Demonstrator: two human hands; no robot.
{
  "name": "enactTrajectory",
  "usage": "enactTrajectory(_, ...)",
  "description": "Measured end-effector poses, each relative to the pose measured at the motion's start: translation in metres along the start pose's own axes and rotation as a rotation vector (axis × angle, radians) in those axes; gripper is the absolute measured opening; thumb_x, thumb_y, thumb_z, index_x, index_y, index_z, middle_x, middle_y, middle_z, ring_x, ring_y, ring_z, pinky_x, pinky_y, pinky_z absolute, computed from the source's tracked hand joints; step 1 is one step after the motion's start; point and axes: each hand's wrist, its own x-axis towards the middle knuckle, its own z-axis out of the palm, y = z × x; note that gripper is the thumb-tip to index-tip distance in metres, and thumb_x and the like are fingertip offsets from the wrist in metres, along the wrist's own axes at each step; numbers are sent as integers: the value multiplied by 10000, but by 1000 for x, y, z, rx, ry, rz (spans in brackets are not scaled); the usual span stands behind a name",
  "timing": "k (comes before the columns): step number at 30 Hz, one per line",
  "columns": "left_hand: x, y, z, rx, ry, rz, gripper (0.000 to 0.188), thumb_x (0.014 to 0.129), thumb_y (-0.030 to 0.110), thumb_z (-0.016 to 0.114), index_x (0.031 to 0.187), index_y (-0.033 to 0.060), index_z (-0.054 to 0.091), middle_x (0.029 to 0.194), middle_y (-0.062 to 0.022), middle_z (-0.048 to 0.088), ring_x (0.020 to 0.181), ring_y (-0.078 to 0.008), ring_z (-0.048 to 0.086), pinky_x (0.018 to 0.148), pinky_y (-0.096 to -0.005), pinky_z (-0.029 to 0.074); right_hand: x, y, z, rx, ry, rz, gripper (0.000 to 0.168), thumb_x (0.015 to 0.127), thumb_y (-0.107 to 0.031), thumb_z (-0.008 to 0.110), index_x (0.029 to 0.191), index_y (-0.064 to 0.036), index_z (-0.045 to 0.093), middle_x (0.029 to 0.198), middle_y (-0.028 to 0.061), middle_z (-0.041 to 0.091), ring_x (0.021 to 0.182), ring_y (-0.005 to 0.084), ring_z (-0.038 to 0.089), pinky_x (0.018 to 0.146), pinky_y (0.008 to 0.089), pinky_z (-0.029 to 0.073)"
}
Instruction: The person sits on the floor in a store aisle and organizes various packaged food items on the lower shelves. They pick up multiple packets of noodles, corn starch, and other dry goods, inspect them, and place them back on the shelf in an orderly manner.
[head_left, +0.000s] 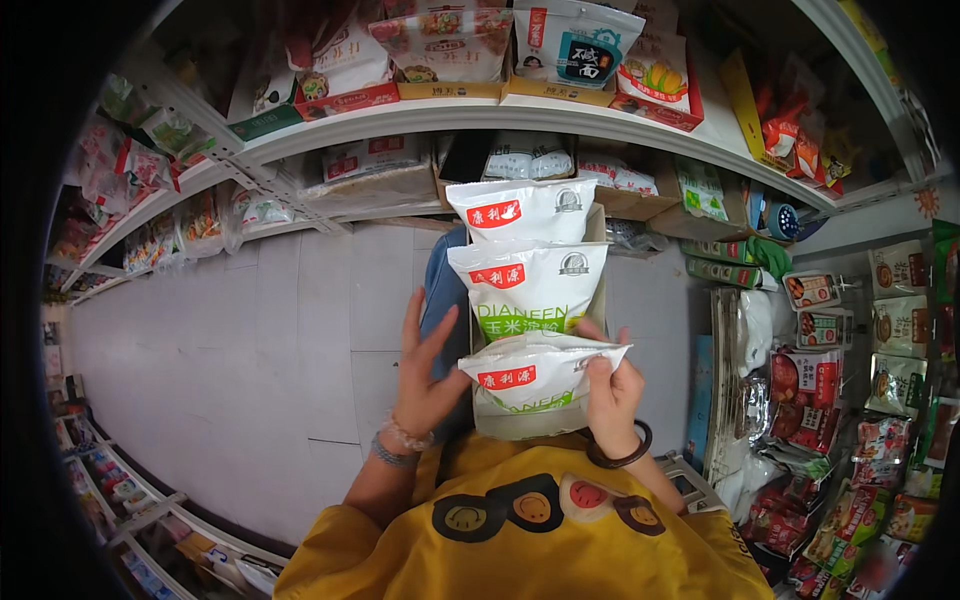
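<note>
Three white and green starch bags stand in a row in an open cardboard box on my lap. My right hand pinches the top right corner of the nearest bag between thumb and fingers. My left hand is beside that bag's left corner, fingers spread, holding nothing; whether its thumb touches the bag I cannot tell. Behind are the middle bag and the far bag, both upright with sealed tops.
Ahead, a white metal shelf carries bagged goods in display boxes, with a cardboard box of packets below it. Hanging packets fill a rack at the right. More shelving runs along the left. Grey tiled floor lies to my left.
</note>
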Motion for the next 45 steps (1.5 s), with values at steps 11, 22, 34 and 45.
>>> enactTrajectory(11,8,75,9,97,-241,140,539,780,196,746,1262,25,578,1265,-179,603,1197,-378,555,1063,-507,325,-11,-8,5,351,274,93,386,1012,-282,495,1028,84,618,949,87,667,854,99,564,780,275,471)
enactTrajectory(22,29,115,55,-60,170,346,137,858,12,597,958,-66,648,949,-219,696,834,-343,698,728,-374,551,-3,22,-2,647,62,-3,781,872,-621,568,1307,18,459,1324,182,518,1204,256,524,1022,409,421)
enactTrajectory(34,51,170,85,92,-573,734,666,770,450,767,1226,4,575,1301,-198,559,1210,-306,551,1017,-423,428,27,-9,-44,1778,-466,557,435,878,-466,624,917,-61,471,775,23,461,752,113,472,680,217,407)
enactTrajectory(45,41,164,107,147,-668,811,421,773,336,776,1041,29,673,1241,-88,621,1191,-247,563,1001,-371,450,34,-5,-42,1950,-828,373,456,897,-435,623,627,-99,474,542,-31,433,417,67,388,406,197,345)
